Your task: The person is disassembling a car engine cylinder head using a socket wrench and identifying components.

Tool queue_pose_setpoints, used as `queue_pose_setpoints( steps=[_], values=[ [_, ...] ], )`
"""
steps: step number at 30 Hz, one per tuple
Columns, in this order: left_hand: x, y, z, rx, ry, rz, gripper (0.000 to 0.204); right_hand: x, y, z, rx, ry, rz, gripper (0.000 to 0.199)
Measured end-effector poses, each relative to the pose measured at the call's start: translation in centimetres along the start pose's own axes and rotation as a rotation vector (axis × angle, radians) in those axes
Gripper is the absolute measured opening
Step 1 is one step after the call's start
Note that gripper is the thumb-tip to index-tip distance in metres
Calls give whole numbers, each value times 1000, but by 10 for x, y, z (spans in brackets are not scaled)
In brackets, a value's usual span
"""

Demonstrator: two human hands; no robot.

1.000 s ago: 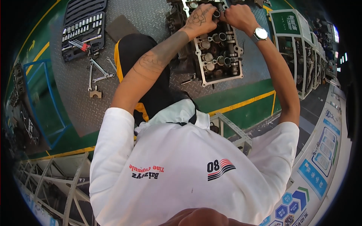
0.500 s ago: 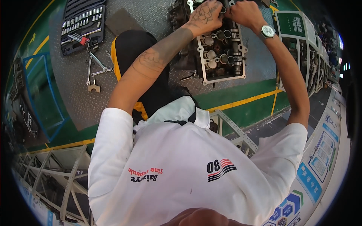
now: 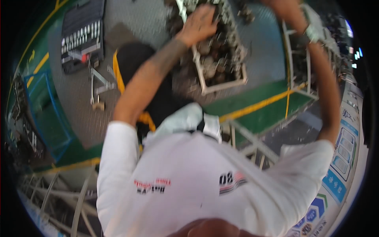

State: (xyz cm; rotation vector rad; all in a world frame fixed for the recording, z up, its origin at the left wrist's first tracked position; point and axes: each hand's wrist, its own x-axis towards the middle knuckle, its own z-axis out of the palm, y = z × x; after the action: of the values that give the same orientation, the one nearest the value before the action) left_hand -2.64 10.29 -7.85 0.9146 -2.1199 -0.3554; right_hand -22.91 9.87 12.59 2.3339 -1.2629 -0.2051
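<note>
An engine cylinder head [image 3: 216,59], a long metal casting with a pale rim and dark round parts inside, lies on the grey tread-plate surface. My left hand [image 3: 199,25] is over its left side, back upward. Its fingers are blurred and partly turned under, so contact with the casting cannot be judged. My right hand [image 3: 287,14] is apart from the casting, up at the top right edge of the view. Motion smears that hand and the picture edge cuts it, hiding whether it holds anything. A watch [image 3: 313,34] is on the right wrist.
On the left lies an open socket set case [image 3: 81,39]. Several wrenches [image 3: 103,85] and a small brownish block [image 3: 98,106] are near my knee. A small metal part [image 3: 246,15] sits right of the casting. A white-framed rack [image 3: 302,75] stands at right.
My right hand has left the casting and swung right and upward. My left hand has shifted slightly left and down, still over the casting. The whole view has shifted and blurred.
</note>
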Motion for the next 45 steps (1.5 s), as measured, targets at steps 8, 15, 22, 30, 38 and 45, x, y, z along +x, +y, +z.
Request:
queue_pose_setpoints(
  steps=[8,15,22,30,38,45],
  values=[
    [-5,0,-6,-37,78,-18,37,-142,-54,29,297,311,310,37],
    [11,-14,12,-129,-143,-44,31,-373,-98,-25,1981,390,1536,51],
    [22,-16,5,-57,-183,-82,27,-633,-149,-207,936,1237,2097,50],
    [23,-23,7,53,-173,-129,28,-821,-267,-415,499,2117,1763,32],
    [23,-10,12,19,-93,-186,27,-922,-277,-479,575,2673,1420,27],
    [21,-2,8,-98,-80,-203,22,-987,-268,-528,-670,1765,2240,15]
  ],
)
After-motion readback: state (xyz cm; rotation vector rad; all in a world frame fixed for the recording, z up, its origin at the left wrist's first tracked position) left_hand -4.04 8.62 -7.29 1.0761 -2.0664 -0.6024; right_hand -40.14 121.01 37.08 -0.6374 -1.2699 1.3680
